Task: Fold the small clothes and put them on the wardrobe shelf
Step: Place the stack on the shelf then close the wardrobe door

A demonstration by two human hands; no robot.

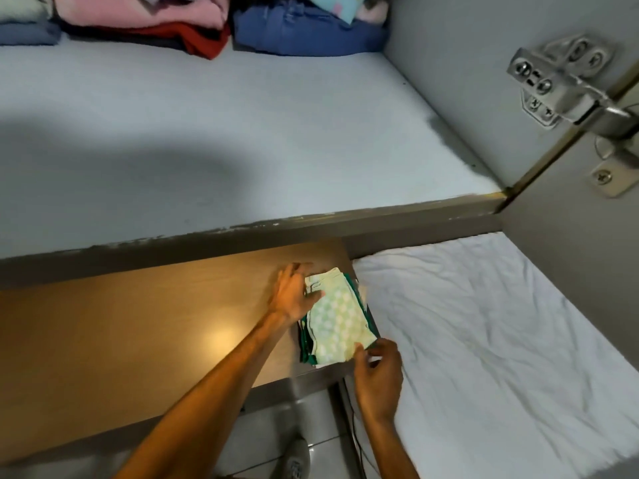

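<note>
Two hands are in view, the left hand [294,292] and the right hand [378,371]. One small stack of folded clothes [337,323] lies on one wooden worktop [138,316]; how many pieces it holds cannot be told. One wardrobe shelf [242,133] carries three piles of folded clothes: a pale-and-blue pile [24,22], a pink-and-red pile [145,22] and a blue denim pile [304,32]. One metal door hinge [567,84] shows. One bed with a white sheet [484,323]. One shoe [294,458] on the floor.
</note>
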